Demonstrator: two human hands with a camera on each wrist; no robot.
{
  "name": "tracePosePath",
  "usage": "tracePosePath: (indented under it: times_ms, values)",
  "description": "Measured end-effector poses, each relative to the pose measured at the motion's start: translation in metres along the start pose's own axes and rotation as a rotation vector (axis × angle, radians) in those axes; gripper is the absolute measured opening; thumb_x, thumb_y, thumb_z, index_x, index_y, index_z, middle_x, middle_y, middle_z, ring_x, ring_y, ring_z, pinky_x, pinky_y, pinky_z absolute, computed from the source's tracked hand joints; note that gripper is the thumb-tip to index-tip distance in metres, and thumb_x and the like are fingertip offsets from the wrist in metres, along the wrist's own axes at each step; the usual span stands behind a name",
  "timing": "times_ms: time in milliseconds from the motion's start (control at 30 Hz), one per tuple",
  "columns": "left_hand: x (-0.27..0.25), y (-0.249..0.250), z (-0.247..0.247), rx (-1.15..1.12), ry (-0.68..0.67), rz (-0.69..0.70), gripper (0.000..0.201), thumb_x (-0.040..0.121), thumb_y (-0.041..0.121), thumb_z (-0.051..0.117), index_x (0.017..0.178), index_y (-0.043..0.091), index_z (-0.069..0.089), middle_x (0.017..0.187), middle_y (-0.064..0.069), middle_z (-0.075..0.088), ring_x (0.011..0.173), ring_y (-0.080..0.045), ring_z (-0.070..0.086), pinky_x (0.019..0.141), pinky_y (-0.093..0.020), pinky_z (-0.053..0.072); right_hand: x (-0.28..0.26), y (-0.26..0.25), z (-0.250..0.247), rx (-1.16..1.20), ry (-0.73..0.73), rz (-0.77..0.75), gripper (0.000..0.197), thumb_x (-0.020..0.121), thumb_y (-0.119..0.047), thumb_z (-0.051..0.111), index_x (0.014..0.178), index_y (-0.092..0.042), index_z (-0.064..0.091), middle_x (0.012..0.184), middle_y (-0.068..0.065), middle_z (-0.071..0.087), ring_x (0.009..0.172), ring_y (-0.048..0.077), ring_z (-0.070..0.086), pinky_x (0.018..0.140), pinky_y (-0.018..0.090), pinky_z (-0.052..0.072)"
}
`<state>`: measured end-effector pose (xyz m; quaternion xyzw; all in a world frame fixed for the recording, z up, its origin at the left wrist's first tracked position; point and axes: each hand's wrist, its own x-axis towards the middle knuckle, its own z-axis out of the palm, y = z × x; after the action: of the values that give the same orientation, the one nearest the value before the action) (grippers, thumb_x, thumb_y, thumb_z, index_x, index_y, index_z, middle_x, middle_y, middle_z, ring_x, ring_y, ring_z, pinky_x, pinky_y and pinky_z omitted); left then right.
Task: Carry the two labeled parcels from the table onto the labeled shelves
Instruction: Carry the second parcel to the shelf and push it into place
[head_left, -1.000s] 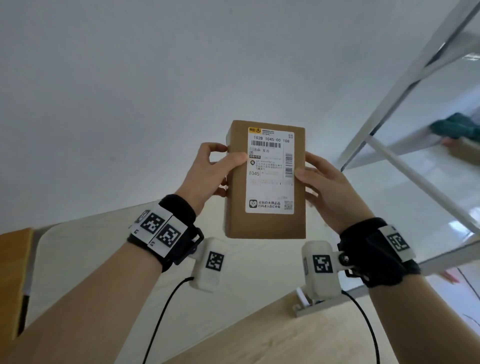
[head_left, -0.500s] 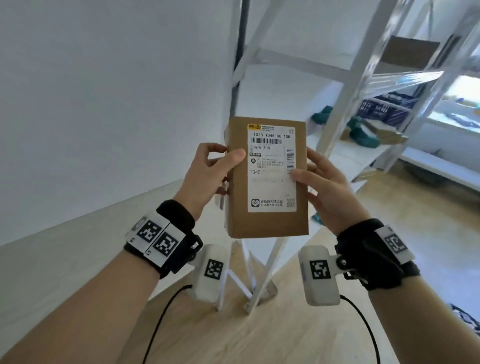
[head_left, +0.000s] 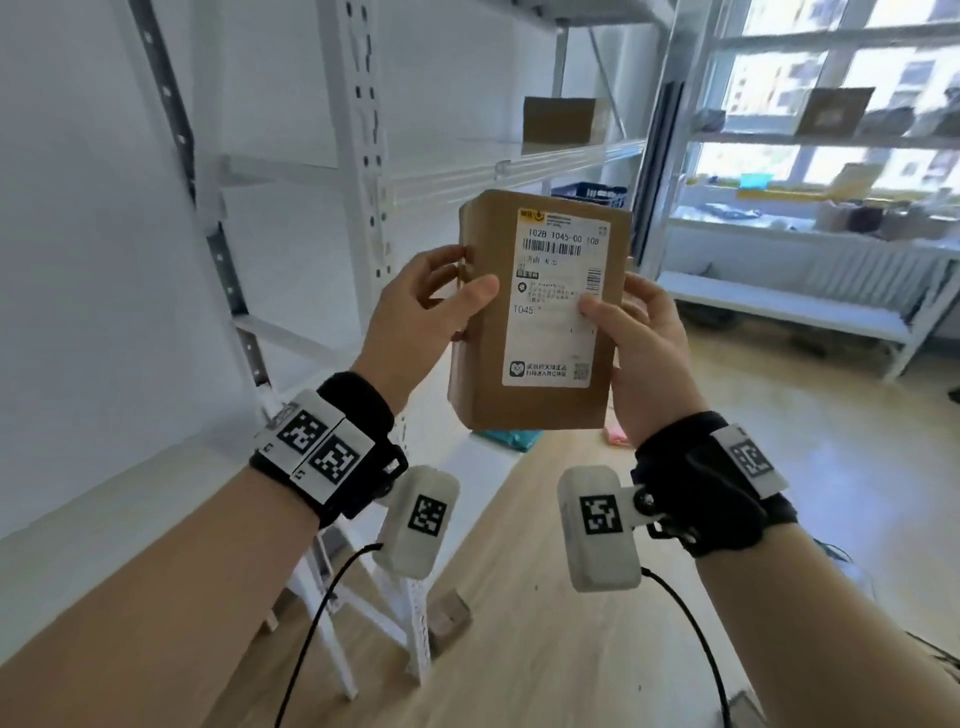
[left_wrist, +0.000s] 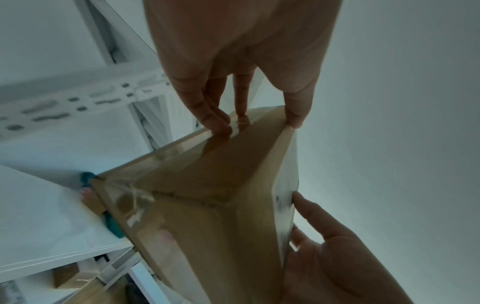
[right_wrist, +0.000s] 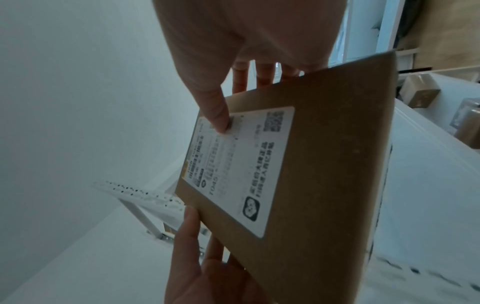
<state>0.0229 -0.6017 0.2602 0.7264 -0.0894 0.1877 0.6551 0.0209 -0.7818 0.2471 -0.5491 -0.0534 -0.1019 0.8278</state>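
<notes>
I hold a brown cardboard parcel upright in front of me, its white shipping label facing me. My left hand grips its left edge, thumb on the front. My right hand grips its right edge, thumb pressed on the label. In the left wrist view the fingers pinch the parcel at its top edge. In the right wrist view the thumb lies on the label of the parcel. A white metal shelf rack stands just behind the parcel.
A cardboard box sits on the rack's upper shelf. A dark blue crate shows behind the parcel. More racks with boxes line the window at the right. A teal item lies low. Wooden floor lies below.
The view has swung right from the bare wall and table to the shelf racks. The parcel stays held in both hands, now a little closer to the rack.
</notes>
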Motion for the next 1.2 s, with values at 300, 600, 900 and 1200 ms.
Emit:
tracePosePath:
  times_ms: [300,600,900,1200]
  values:
    - [0.097,-0.001,0.065,-0.005,0.045,0.234,0.032,0.086,0.023,0.063,0.118,0.028,0.058,0.121,0.008,0.066,0.108,-0.017,0.064,0.080,-0.024,0.053,0.115,-0.034,-0.028,0.019,-0.028,-0.076,0.041,0.085,-0.011,0.065,0.123,-0.016,0.051,0.104,0.001,0.070,0.074,0.010,0.072,0.062,0.033,0.058]
    - [0.235,0.016,0.099,-0.086,0.158,0.377,0.044,0.080,0.017,0.061,0.123,0.010,0.061,0.122,-0.003,0.066,0.111,-0.018,0.064,0.098,-0.034,0.051,0.267,-0.081,-0.010,-0.046,-0.191,-0.194,0.046,0.085,-0.001,0.061,0.128,-0.014,0.051,0.111,0.007,0.070,0.083,0.013,0.072,0.061,0.022,0.056]
    - [0.318,0.006,0.111,-0.032,0.285,0.358,0.050,0.076,0.015,0.059,0.125,0.008,0.061,0.124,-0.005,0.067,0.116,-0.018,0.063,0.102,-0.033,0.049,0.390,-0.076,0.005,-0.099,-0.386,-0.191,0.059,0.080,-0.004,0.064,0.137,-0.015,0.051,0.117,0.013,0.070,0.098,0.024,0.070,0.084,0.035,0.058]
    - [0.376,0.000,0.139,0.179,0.470,0.321,0.051,0.077,0.018,0.056,0.128,0.017,0.061,0.125,0.005,0.068,0.108,-0.011,0.063,0.095,-0.036,0.049,0.500,-0.068,0.015,-0.097,-0.714,-0.093,0.059,0.086,-0.006,0.060,0.142,-0.021,0.045,0.121,0.005,0.070,0.091,0.013,0.067,0.071,0.022,0.052]
